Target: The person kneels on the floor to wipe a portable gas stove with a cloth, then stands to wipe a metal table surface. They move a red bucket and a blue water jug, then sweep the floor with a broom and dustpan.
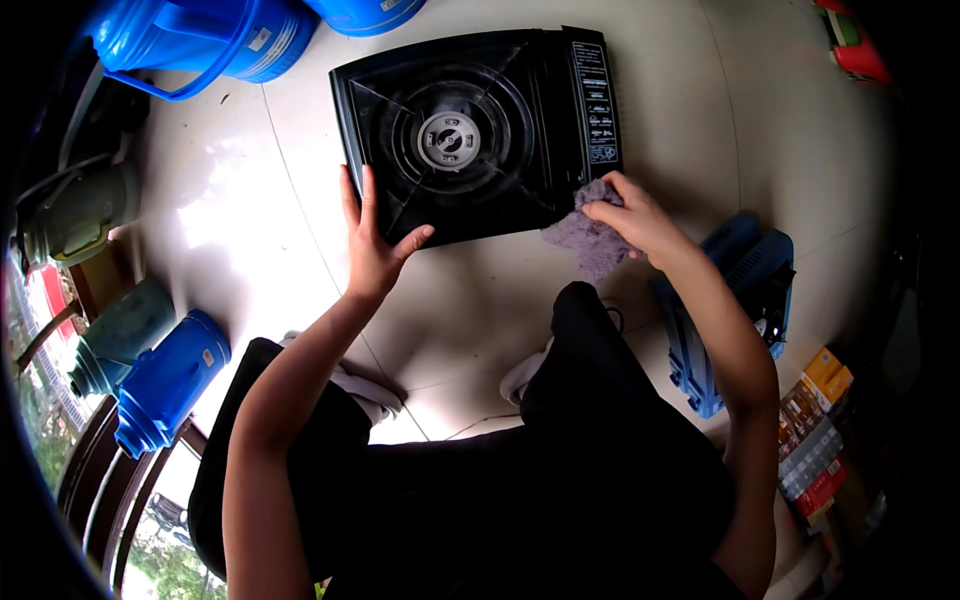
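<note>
A black portable gas stove [457, 210] lies on the tiled floor in front of me, its round metal burner [448, 142] facing up. A strip with white writing runs along its right side. My left hand [376, 244] rests at the stove's near left corner, fingers spread along the left edge and thumb on the near part. In my right hand [637, 221] is a crumpled purple-grey cloth [592, 238]. That cloth touches the stove's near right corner, and part of it hangs below the edge.
Blue plastic jugs [277, 45] stand at the far left. Another blue jug [176, 382] and a green one [127, 337] are at left. A blue plastic case [694, 360] sits beside my right arm, with several packages [814, 442] farther right. My shoes [367, 394] flank the floor between my legs.
</note>
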A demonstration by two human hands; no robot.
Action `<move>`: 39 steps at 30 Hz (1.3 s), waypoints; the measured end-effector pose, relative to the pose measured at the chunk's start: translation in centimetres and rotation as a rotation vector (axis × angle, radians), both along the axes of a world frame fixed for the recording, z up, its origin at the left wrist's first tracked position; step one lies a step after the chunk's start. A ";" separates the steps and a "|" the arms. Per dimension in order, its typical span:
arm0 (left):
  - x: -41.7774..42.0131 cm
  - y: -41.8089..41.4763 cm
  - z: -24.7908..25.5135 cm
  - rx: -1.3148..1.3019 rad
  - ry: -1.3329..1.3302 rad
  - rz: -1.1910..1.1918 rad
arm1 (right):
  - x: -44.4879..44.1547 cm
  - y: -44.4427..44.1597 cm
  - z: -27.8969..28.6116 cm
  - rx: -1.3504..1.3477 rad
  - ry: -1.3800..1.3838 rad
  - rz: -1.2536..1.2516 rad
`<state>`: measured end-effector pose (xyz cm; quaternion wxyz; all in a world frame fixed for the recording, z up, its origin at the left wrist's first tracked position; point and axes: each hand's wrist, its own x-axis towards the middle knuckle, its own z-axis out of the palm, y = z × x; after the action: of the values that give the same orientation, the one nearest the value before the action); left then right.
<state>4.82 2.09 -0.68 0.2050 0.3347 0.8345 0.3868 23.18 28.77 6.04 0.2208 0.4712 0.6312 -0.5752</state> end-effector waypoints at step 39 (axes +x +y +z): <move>0.0 0.5 1.0 -0.042 -0.054 0.012 | 6.4 7.6 -0.7 0.385 0.076 0.289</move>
<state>4.83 2.63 0.28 0.2321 0.3148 0.8386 0.3792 29.57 36.38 5.33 0.1830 0.3876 0.7978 -0.4241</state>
